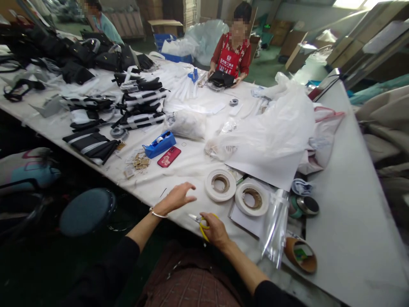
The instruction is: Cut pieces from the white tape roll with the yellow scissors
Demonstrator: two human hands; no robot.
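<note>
- Clamps the scissors (201, 221) in the right hand (217, 230), with fingers closed around the yellow handles and blades pointing left, at the table's near edge.
- Holds the left hand (175, 198) over the table (188, 177), with thumb and fingers apart, just beyond the blades and to their left.
- Wears a bracelet (158, 214) on the left wrist.
- Has two rolls (209, 186) side by side ahead of the right hand.
- Has a phone (169, 156) ahead of the left hand, with a dispenser (159, 144) just behind it and tags (140, 161) further left.
- Faces a co-worker (231, 55) across the table, with both hands on a black item (221, 79).
</note>
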